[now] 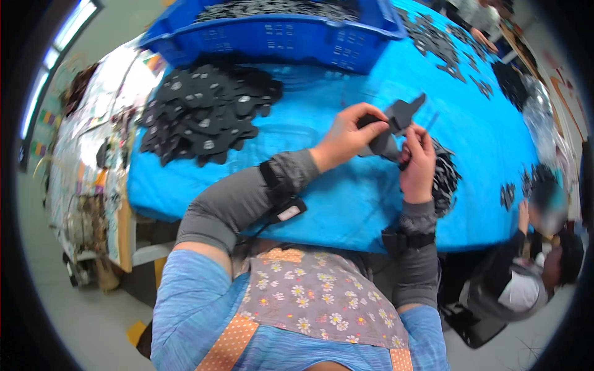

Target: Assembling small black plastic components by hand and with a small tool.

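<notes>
A flat, dark grey cut-out piece (396, 123) with bumpy edges is held up just above the blue table cover (322, 117). The left hand (346, 137) pinches it from the left side, fingers closed on it. The right hand (419, 162) grips its lower right edge.

Just right of the piece, under the right hand, lies a small heap of the same dark pieces (447, 176). Far left of the piece sits a big pile of dark pieces (204, 114), thin and floppy. Behind the piece stands a blue plastic crate (278, 34) with holes in its wall. More dark shapes (442, 46) lie scattered to the far right.
</notes>
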The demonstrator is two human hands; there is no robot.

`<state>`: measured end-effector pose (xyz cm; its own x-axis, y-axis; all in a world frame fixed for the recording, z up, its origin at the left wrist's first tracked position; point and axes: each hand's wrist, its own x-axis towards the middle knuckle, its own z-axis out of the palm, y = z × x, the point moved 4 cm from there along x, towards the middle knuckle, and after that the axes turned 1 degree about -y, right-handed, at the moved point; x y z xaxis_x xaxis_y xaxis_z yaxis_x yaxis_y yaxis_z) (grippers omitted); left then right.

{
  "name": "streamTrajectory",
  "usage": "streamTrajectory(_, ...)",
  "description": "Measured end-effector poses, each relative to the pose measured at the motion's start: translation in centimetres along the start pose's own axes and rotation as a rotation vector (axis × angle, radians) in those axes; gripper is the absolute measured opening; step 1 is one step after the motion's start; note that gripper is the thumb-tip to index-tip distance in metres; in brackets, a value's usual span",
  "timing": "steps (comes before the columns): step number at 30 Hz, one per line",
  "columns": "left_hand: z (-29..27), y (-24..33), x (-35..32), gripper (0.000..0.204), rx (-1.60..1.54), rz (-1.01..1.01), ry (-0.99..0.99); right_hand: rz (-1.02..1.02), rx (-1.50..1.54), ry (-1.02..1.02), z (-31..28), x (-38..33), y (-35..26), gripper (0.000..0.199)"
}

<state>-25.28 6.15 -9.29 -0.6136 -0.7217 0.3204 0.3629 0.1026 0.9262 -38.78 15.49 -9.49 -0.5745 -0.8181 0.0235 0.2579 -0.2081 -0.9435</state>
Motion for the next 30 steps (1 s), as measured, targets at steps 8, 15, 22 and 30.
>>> streamTrajectory(8, -0.2, 0.5, -0.2, 0.013, 0.020, -0.052, -0.082, -0.070, 0.209, 0.028, 0.4, 0.3, -0.5, 0.008)
streamTrajectory(15, 0.4, 0.6, -0.1, 0.015, 0.049, -0.076, -0.133, -0.053, 0.241, -0.002, -0.3, 0.4, -0.7, 0.010)
streamTrajectory(22, 1.4, 0.0, -0.8, 0.018, -0.069, -0.154, -0.275, 0.176, 0.273, -0.147, 0.5, 0.3, 0.4, 0.011)
streamTrajectory(30, 1.4, -0.1, -0.6, 0.017, -0.020, -0.222, -0.170, 0.160, -0.165, -0.056, 0.2, 0.2, 1.2, 0.009)
